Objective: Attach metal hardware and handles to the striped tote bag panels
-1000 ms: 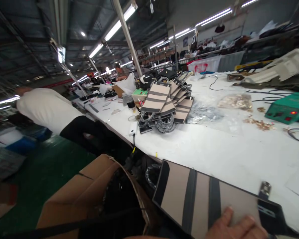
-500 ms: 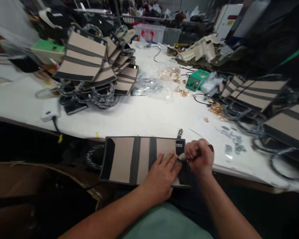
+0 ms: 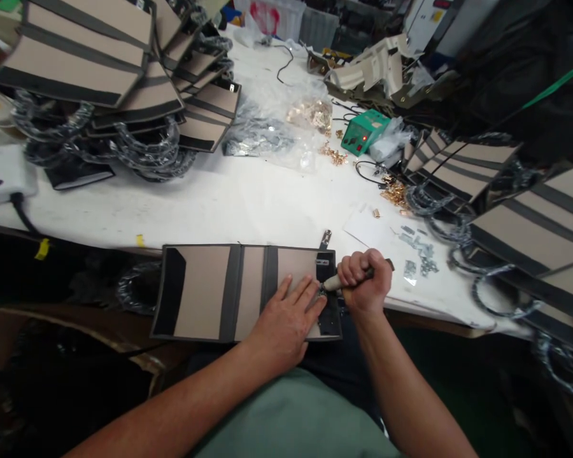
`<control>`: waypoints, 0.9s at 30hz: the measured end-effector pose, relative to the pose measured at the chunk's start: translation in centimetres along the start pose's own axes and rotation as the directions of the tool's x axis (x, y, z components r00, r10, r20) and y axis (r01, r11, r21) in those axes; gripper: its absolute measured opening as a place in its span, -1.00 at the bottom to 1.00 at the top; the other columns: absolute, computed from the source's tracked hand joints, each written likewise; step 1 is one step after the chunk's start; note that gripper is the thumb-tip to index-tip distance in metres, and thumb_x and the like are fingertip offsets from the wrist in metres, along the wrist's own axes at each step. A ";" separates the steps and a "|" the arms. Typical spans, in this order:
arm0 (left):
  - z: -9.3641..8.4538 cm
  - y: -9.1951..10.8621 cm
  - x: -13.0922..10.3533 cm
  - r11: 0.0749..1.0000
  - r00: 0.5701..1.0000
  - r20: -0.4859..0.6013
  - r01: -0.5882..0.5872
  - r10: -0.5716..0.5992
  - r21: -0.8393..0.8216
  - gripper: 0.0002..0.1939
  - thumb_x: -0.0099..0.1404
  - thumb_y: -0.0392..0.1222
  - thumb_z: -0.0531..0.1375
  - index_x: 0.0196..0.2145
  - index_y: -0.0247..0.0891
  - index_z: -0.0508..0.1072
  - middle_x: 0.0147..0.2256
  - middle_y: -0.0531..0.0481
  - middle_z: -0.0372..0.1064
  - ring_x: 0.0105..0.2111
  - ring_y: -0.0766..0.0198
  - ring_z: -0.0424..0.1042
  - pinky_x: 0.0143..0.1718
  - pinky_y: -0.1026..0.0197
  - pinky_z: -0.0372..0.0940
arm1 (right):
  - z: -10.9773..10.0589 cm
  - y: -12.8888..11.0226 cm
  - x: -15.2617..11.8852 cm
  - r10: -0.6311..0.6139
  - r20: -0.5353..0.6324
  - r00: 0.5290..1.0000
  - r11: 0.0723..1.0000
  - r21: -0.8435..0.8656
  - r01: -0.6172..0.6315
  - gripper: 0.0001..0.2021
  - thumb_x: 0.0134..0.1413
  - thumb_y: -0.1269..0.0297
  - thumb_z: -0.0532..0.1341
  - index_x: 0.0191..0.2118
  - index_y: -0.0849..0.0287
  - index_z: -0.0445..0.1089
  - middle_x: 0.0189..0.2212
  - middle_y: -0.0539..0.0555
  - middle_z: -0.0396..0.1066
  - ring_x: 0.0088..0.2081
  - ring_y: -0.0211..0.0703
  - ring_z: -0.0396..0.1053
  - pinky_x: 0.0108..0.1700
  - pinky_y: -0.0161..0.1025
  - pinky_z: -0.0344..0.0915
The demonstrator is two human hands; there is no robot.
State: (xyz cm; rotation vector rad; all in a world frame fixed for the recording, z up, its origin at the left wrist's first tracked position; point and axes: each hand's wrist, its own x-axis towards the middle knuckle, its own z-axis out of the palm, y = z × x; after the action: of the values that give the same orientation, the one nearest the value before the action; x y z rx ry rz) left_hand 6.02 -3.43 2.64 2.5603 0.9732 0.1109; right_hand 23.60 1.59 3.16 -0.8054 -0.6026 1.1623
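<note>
An unfolded bag body [image 3: 205,289] with beige lining and dark grey bands lies flat at the table's front edge, partly over my lap. My left hand [image 3: 282,319] rests palm down on its right part, fingers stretched out and slightly apart. Closed in a fist, my right hand [image 3: 367,283] grips a hand tool [image 3: 333,282] with a pale tapered front and a dark rear end. The tool's tip points left onto the dark strip by my left fingertips, at a small metal piece [image 3: 321,291]. A metal clasp tab [image 3: 325,239] sticks out from the top right edge.
Stacked bag bodies [image 3: 76,57] with plastic-wrapped handles stand at the left, and more bag bodies [image 3: 530,222] lie at the right. A green box [image 3: 364,132], gold fittings [image 3: 395,193] and small silver plates [image 3: 424,257] lie on the white table [image 3: 248,203]. A cardboard box [image 3: 100,331] is at lower left.
The view has shifted, so the table things appear lower and further left. My right fist has drawn back slightly from the left fingers, showing more of the tool's pale front.
</note>
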 end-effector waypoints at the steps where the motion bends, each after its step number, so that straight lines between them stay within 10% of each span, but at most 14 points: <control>1: 0.0 0.0 0.0 1.000 1.000 0.002 0.001 -0.001 -0.003 -0.21 0.18 -0.15 0.25 0.34 -0.28 0.15 0.40 -0.25 -0.06 0.44 -0.08 -0.25 0.41 -0.22 -0.39 | 0.1 0.1 -0.2 -0.023 0.028 0.999 0.999 -0.043 0.024 -0.65 0.13 0.14 0.23 -0.56 0.11 0.11 -0.73 -0.16 -0.06 -0.71 -0.35 -0.11 -0.67 -0.35 -0.11; 5: 0.2 -0.1 0.0 1.000 1.000 -0.009 0.006 -0.006 -0.014 -0.22 0.18 -0.19 0.23 0.34 -0.29 0.14 0.39 -0.25 -0.03 0.44 -0.07 -0.25 0.41 -0.20 -0.38 | 1.0 0.5 -1.7 -0.131 0.178 0.975 0.932 -0.312 0.182 -0.65 0.20 0.16 0.23 -0.55 0.10 0.16 -0.72 -0.12 0.08 -0.67 -0.30 0.06 -0.59 -0.29 0.03; 11: 0.6 0.1 -0.8 1.000 0.994 -0.105 0.002 -0.005 -0.031 -0.22 0.17 -0.25 0.20 0.34 -0.28 0.14 0.37 -0.24 0.01 0.42 -0.04 -0.18 0.43 -0.15 -0.32 | 2.5 0.4 -3.0 -0.138 0.507 0.851 0.564 -0.666 0.488 -0.71 0.18 0.26 0.23 -0.55 0.14 0.26 -0.57 -0.01 0.32 -0.51 -0.24 0.26 -0.38 -0.23 0.19; 17: 1.1 0.4 -1.7 0.999 0.983 -0.178 0.031 -0.035 -0.024 -0.32 0.22 -0.22 0.19 0.29 -0.26 0.23 0.31 -0.23 0.12 0.39 0.00 -0.06 0.43 -0.11 -0.25 | 2.0 -0.2 -1.6 -0.016 0.236 0.972 0.852 -0.505 0.136 -0.59 0.23 0.09 0.23 -0.57 0.11 0.15 -0.73 -0.12 0.14 -0.68 -0.31 0.05 -0.59 -0.29 0.02; 20: 1.2 0.3 -1.8 1.000 0.985 -0.170 0.015 -0.019 -0.022 -0.32 0.19 -0.23 0.20 0.27 -0.26 0.25 0.30 -0.23 0.14 0.39 -0.01 -0.08 0.43 -0.13 -0.29 | 2.5 -1.0 -1.6 -0.045 0.275 0.960 0.868 -0.465 0.174 -0.58 0.22 0.07 0.24 -0.57 0.10 0.15 -0.73 -0.12 0.13 -0.68 -0.30 0.05 -0.60 -0.29 0.02; 27: 1.8 -0.1 -1.5 0.995 0.972 -0.235 0.003 -0.027 -0.098 -0.24 0.12 -0.27 0.19 0.29 -0.30 0.21 0.34 -0.23 0.06 0.39 -0.08 -0.09 0.40 -0.14 -0.16 | 5.1 -0.8 -2.6 0.041 0.673 0.739 0.574 -0.621 0.534 -0.69 0.16 0.27 0.22 -0.57 0.15 0.23 -0.63 -0.07 0.23 -0.57 -0.31 0.16 -0.46 -0.30 0.11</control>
State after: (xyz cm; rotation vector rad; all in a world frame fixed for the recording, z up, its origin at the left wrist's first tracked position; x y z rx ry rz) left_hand 5.19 -4.99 1.10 2.4890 1.0441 0.4570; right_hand 19.33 0.13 6.75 -1.0024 -1.8657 0.8169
